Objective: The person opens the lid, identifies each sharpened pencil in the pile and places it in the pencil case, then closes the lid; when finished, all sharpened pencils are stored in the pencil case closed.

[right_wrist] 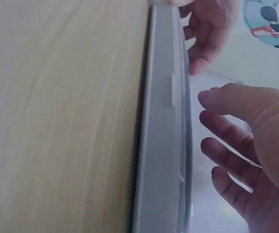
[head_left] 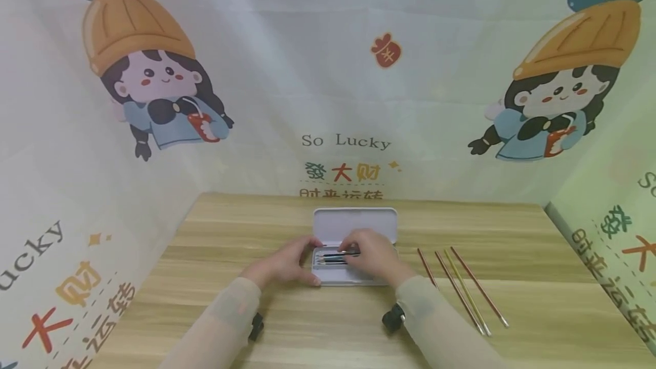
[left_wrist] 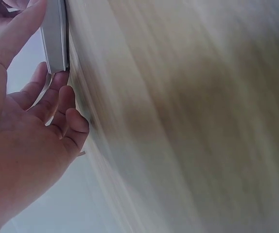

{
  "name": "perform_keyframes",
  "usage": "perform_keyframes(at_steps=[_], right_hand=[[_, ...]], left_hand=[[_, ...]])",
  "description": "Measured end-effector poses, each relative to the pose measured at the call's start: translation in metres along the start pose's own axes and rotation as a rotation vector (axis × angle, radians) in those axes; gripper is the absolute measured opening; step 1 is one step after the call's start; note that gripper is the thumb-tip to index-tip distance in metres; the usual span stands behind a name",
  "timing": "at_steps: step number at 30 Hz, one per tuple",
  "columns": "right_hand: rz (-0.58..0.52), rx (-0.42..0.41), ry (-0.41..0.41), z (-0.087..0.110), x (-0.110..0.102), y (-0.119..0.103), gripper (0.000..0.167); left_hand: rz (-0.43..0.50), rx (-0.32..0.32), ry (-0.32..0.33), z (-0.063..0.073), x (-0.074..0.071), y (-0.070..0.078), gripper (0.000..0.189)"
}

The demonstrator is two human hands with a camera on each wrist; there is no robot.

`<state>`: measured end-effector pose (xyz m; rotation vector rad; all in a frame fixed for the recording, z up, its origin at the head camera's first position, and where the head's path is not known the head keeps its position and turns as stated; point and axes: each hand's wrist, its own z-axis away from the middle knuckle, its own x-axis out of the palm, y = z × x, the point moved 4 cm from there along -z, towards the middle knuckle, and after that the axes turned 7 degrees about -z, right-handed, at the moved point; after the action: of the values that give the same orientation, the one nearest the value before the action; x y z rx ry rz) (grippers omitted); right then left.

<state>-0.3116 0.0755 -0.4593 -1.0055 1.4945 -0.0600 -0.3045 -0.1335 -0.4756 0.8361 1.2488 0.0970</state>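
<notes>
An open white pencil case (head_left: 353, 275) lies on the table, its lid (head_left: 355, 224) raised at the back. Several dark pencils (head_left: 330, 258) rest in its tray, points toward the left. My left hand (head_left: 289, 261) grips the case's left end, thumb at the front corner and fingers farther back; the left wrist view shows fingertips against the case's end (left_wrist: 57, 43). Over the tray's right part is my right hand (head_left: 376, 255), covering some of the pencils. Its fingers (right_wrist: 232, 165) look loosely bent in the right wrist view, with nothing visible between them.
Right of the case lie several slim pencils, red ones (head_left: 479, 283) and a yellow one (head_left: 463, 283), roughly side by side. Printed cloth (head_left: 348, 101) hangs behind and beside the wooden table (head_left: 318, 329).
</notes>
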Motion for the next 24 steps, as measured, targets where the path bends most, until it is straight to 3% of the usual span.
perform_keyframes(at_steps=[10,19,24], right_hand=[[-0.013,0.0,0.078,0.012,-0.036,0.003,0.017],[0.044,0.104,0.167,0.017,-0.089,0.017,0.029],[0.069,0.147,0.162,0.02,-0.101,0.037,0.039]], left_hand=[[0.004,-0.037,0.003,0.001,0.001,0.001,0.081],[0.006,-0.024,0.008,0.001,0.001,0.001,0.079],[0.016,-0.028,0.008,0.0,0.001,-0.001,0.08]])
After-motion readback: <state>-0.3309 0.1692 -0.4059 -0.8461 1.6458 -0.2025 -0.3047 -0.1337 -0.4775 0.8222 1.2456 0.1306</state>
